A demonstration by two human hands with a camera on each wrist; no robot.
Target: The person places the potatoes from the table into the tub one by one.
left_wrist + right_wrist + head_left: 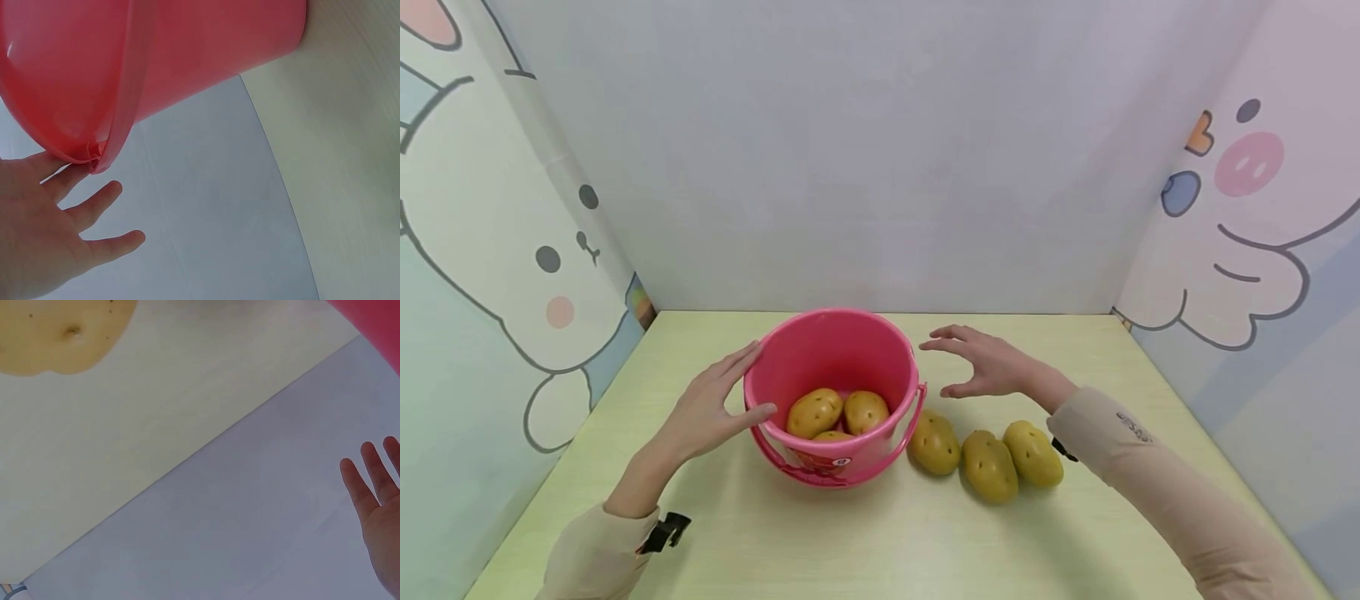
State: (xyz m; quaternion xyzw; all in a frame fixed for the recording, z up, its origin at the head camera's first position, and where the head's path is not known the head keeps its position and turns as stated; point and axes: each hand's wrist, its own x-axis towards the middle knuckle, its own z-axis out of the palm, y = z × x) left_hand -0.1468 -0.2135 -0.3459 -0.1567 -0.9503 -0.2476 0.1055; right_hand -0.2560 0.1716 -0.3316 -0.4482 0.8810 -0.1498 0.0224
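A pink bucket stands upright on the table, with three potatoes visible inside it. My left hand is at its left side, fingers spread along the rim and thumb reaching over the front edge. In the left wrist view, fingertips of that hand meet the rim beside the handle joint. To the right of the bucket, my right hand hovers with fingers and thumb spread apart, holding nothing. Below it three more potatoes lie side by side on the table.
The pale yellow-green table ends at a plain light back wall. Side walls carry cartoon prints, a rabbit on the left and a pig on the right. The bucket's pink handle hangs down at its front.
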